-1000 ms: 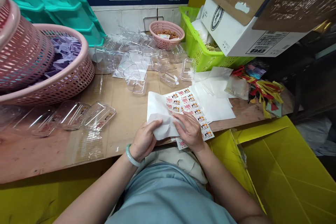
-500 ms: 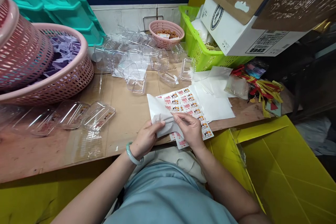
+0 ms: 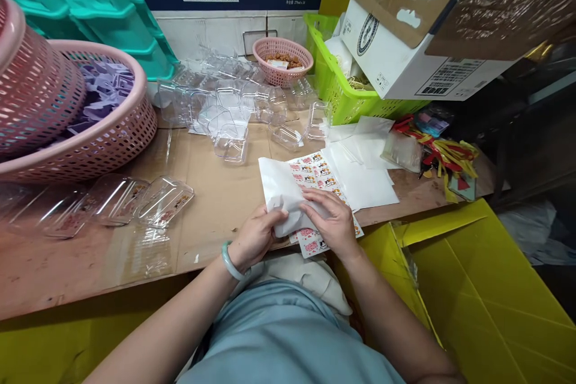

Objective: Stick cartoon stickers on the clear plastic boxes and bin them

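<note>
A white paper sheet (image 3: 279, 185), turned back side up and bent, is held between my two hands over the table's front edge. My left hand (image 3: 257, 233), with a pale green bangle at the wrist, pinches its lower left part, thumb on top. My right hand (image 3: 332, 223) has its thumb and fingers closed on the sheet's right side; the fingertips are partly hidden. Beneath and beside it lie sticker sheets (image 3: 326, 173) printed with cartoon cats and pink lettering. Just right of these are plain white sheets (image 3: 369, 188).
Clear plastic boxes (image 3: 231, 147) crowd the back, and several stickered clear lids (image 3: 165, 203) lie at left. Pink baskets (image 3: 135, 126) stand left, a small pink basket (image 3: 283, 76) behind. A green crate (image 3: 346, 99) carries a carton (image 3: 387, 60). A yellow box (image 3: 490, 276) is at lower right.
The held sheet and both hands have shifted slightly right. My right hand's fingers now lie flatter over the sheet, covering more of its right side. The whole view has drifted a little.
</note>
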A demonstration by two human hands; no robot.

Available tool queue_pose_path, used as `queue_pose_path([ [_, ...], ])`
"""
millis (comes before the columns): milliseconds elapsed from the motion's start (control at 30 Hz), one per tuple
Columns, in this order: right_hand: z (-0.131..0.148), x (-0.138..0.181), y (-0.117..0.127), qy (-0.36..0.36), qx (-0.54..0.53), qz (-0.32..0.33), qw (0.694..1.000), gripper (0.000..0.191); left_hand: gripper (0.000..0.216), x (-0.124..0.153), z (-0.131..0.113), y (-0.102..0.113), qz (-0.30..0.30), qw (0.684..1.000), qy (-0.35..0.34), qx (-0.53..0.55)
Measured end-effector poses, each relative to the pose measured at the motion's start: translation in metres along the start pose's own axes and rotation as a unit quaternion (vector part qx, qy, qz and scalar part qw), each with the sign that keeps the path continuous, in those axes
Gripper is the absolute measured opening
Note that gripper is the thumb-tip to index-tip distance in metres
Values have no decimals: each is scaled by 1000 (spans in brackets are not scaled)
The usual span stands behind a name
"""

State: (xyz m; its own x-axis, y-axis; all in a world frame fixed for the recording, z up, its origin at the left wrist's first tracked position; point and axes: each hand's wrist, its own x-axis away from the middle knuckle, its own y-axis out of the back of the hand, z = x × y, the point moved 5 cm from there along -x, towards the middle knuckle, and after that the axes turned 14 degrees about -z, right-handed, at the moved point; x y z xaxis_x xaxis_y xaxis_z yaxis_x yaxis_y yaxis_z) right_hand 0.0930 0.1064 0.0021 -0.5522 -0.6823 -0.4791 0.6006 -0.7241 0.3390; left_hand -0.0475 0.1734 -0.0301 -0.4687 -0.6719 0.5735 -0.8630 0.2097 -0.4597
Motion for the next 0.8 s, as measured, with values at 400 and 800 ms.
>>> queue_pose_path([
  [400, -40, 10, -5, -270, -170, -144, 937, 19, 25, -3, 7, 1, 6, 1000, 23, 20],
  [800, 18, -41, 47, 174, 48, -310, 934, 18, 54, 13, -27, 0, -167, 942, -283, -61],
])
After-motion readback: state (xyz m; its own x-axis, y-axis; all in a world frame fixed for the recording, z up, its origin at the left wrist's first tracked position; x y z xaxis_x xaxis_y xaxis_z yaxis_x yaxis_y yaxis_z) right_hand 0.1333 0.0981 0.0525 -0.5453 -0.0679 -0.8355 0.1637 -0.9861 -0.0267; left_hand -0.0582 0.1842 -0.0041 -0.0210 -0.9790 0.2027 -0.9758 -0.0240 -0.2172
